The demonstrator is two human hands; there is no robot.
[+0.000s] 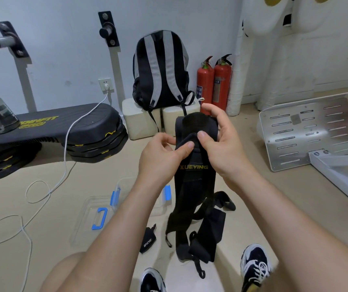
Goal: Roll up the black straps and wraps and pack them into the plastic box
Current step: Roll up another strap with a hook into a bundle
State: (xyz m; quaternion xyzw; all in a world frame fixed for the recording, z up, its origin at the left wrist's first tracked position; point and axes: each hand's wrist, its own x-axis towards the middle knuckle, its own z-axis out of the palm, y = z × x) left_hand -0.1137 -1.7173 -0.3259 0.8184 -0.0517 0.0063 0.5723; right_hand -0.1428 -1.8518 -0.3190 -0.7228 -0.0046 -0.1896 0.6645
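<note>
Left hand [160, 157] and right hand [225, 148] are held up close together, each pinching the folded top end of a black wrap [196, 186] between thumb and fingers. The wrap hangs down to the floor [274, 207]. A clear plastic box [124, 183] stands on the floor, partly behind the left forearm. A small black strap [148, 241] lies near it.

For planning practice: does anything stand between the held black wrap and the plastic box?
Nothing visible does: the plastic box stands open left of the black wrap, lid beside it; the left forearm hides part.
</note>
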